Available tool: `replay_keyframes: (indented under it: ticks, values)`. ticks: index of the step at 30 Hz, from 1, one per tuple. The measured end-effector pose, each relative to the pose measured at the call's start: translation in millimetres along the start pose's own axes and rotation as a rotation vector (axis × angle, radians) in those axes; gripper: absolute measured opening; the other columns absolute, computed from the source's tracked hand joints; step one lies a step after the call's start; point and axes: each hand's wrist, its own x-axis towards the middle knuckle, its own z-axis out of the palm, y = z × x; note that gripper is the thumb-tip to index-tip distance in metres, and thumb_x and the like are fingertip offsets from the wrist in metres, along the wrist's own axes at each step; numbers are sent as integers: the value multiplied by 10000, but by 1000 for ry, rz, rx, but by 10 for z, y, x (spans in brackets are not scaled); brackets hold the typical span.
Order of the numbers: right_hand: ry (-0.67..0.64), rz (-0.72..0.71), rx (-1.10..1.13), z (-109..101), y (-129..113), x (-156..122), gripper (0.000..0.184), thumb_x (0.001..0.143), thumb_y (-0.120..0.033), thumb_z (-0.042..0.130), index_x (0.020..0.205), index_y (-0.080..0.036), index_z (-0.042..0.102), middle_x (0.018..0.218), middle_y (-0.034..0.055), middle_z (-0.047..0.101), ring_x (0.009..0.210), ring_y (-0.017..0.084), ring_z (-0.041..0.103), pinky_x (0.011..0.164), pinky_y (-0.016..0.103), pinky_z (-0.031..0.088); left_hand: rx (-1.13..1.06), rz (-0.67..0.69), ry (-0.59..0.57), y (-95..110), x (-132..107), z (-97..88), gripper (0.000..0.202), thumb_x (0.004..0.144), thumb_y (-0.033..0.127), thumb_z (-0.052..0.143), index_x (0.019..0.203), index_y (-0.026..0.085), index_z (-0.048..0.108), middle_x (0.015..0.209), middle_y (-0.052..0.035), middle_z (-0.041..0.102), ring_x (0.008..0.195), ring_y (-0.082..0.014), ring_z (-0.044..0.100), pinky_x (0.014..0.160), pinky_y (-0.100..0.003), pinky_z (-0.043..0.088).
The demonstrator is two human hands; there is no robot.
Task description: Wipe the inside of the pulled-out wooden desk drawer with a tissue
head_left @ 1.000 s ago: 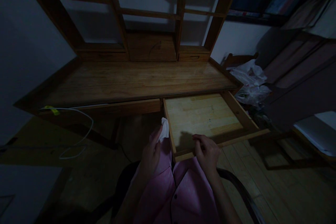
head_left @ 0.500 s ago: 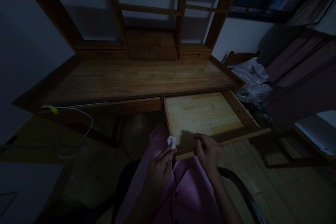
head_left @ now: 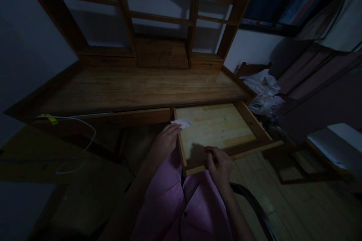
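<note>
A white tissue (head_left: 182, 123) is held in the fingers of my left hand (head_left: 167, 138), over the left side wall of a pulled-out wooden drawer (head_left: 217, 120). Part of the tissue reaches over the drawer's inside. My right hand (head_left: 220, 162) is above the drawer's front edge, fingers curled with thumb and forefinger close together. Whether anything small sits between those fingers is too dark to make out. Its shadow falls on the pale drawer bottom, which bears a few dark specks.
The wooden desk (head_left: 147, 86) carries a shelf unit (head_left: 161, 51) at its back. A white cable (head_left: 92, 128) with a yellow tag hangs off its left front. Plastic bags (head_left: 264, 90) are heaped at the right, and a low stand (head_left: 325, 150) is farther right.
My left hand has moved forward with the tissue, from near my lap to the drawer's left wall. The right hand stays almost in place. The view has shifted slightly.
</note>
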Motion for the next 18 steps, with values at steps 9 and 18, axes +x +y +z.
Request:
replay_keyframes:
  ticks: [9,18]
  values:
    - [-13,13,-13,8,21,-12,235,981,-203,520,1007,-221,752,947,33,804,867,216,743,790,333,510,-164,-34,-145,320,-387,306,449,1008,101,436,1367,216,679,1364,-102,677,1363,-225,543,1216,-450,428]
    - [-17,17,-11,12,20,-12,234,981,-204,515,1006,-221,747,958,38,805,880,220,742,805,338,506,-455,-274,-254,729,-453,-2,438,1018,142,400,1287,209,740,1273,-66,761,1151,-195,716,977,-314,544]
